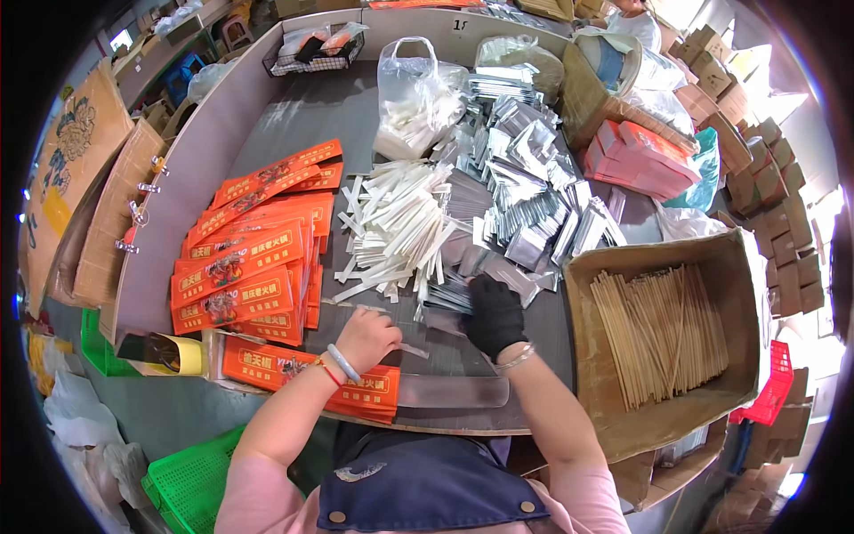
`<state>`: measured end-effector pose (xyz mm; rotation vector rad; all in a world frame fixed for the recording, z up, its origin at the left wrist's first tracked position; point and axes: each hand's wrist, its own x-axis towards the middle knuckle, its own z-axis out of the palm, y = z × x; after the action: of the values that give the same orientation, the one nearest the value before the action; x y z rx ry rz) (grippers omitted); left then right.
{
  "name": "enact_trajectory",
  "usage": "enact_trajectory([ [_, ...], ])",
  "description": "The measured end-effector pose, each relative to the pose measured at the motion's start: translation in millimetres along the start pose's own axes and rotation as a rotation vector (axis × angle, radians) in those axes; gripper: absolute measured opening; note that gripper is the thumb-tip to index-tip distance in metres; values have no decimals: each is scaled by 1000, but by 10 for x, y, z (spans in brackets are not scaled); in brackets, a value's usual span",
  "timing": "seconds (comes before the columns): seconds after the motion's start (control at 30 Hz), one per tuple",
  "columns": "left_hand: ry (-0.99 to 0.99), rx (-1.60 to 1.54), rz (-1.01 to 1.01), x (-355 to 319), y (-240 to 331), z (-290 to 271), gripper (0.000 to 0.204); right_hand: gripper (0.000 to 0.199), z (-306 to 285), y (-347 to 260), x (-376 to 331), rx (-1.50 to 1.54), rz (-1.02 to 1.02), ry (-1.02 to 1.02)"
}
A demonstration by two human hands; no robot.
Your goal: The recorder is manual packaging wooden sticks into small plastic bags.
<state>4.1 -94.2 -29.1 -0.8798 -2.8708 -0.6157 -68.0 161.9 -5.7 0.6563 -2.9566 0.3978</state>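
My left hand (366,342), bare with a bangle, is closed with its fingers curled above a stack of orange printed sleeves (258,363) at the near table edge. What it holds, if anything, is hidden. A white paper strip (413,351) lies just right of it. My right hand (495,316), in a black glove, is bent over the ends of small silver packets (447,295), its fingers closed on them. Farther off lie a heap of white paper-wrapped strips (396,218) and a large pile of silver packets (525,214). A clear plastic sleeve (454,392) extends from the near orange stack.
More orange sleeves (240,254) are fanned out at left. A cardboard box (605,445) of wooden chopsticks (663,334) stands at right. Behind are a plastic bag (409,80), a wire basket (316,58) and red-pink packs (636,160). A low partition (182,142) borders the table.
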Motion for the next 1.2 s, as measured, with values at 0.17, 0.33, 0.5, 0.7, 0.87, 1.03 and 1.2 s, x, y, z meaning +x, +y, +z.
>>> enact_trajectory([
  [0.17, 24, 17, -16, 19, -17, -38, 12, 55, -694, 259, 75, 235, 113, -441],
  [0.33, 6, 5, -67, 24, 5, -179, 13, 44, -535, 993, -402, 512, 199, 223],
  [0.5, -44, -47, -95, 23, 21, -219, 9, 60, -686, 2355, -1352, -23, 708, 447],
  [0.7, -14, -191, -105, 13, 70, -357, 7, 73, -534, 2687, -1526, -493, 1052, 151],
  [0.87, -13, -151, -189, -27, 187, -499, 7, 61, -476, 2225, -1376, -466, 1033, 167],
  [1.03, 56, -222, -110, 315, 581, -286, 7, 61, -523, 1694, -1169, -479, 1135, 70],
  [1.2, 193, -175, 6, 693, 785, 89, 12, 50, -439, 1792, -1431, -530, 780, 433],
])
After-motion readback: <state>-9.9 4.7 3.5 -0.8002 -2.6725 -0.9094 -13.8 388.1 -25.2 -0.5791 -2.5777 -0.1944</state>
